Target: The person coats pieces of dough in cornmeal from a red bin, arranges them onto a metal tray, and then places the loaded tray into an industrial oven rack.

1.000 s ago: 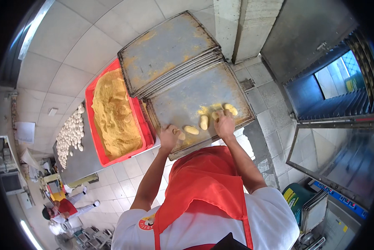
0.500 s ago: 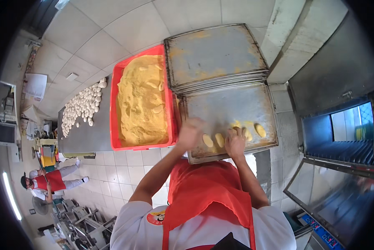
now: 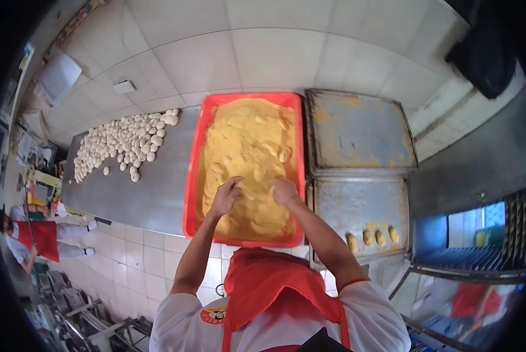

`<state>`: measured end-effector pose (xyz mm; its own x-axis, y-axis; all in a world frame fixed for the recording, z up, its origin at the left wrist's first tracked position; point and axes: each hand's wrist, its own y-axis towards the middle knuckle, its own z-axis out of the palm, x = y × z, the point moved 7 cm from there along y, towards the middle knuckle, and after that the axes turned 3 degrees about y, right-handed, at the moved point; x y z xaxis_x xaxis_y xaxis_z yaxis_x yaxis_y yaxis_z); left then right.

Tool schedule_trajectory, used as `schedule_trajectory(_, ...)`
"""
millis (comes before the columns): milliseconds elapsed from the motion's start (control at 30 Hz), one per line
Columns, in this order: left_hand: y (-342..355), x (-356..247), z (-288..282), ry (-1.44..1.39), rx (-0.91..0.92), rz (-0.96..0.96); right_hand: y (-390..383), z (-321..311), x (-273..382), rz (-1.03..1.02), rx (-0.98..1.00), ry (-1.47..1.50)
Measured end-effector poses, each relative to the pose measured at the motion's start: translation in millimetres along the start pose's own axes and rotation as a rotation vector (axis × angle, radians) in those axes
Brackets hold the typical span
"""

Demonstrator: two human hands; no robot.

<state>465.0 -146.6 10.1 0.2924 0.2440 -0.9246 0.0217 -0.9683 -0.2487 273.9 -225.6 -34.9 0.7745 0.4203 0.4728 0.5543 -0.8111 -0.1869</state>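
Observation:
Both hands are over a red plastic tub [image 3: 191, 193] filled with yellow crumb-like meal [image 3: 239, 135]. At the near left part of the meal, my left hand [image 3: 224, 198] has its fingers apart, and nothing shows in it. My right hand [image 3: 284, 191] touches the meal to the right of it; its fingertips are blurred and partly hidden, so its hold is unclear. Pale, crumb-coated dough pieces [image 3: 284, 155] lie half sunk in the meal. Several oval, coated dough pieces [image 3: 380, 237] sit in a row on the near metal baking tray [image 3: 357, 202].
A stack of worn metal trays [image 3: 362, 129] stands behind the near tray. Left of the tub, many white dough balls [image 3: 122, 141] are spread over a steel table [image 3: 151, 199]. Another person in a red apron [image 3: 37, 237] is at far left. A metal rack [image 3: 486, 240] stands at right.
Both hands have moved left from the baking tray into the red tub. My view has shifted left as well. The row of coated dough pieces stays on the tray.

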Motion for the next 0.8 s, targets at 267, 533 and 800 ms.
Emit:
schedule_trajectory(267, 100, 27, -94, -0.225, -0.149, -0.249, 106, -56, -17, 0.167, -0.623, 0.22)
schedule_trajectory(533, 149, 80, -104, 0.609, -0.127, 0.039, 145, -40, -16, 0.515, -0.293, -0.167)
schedule_trajectory(800, 122, 33, -107, -0.093, -0.258, 0.284, 131, -24, -60, 0.668, -0.19, -0.087)
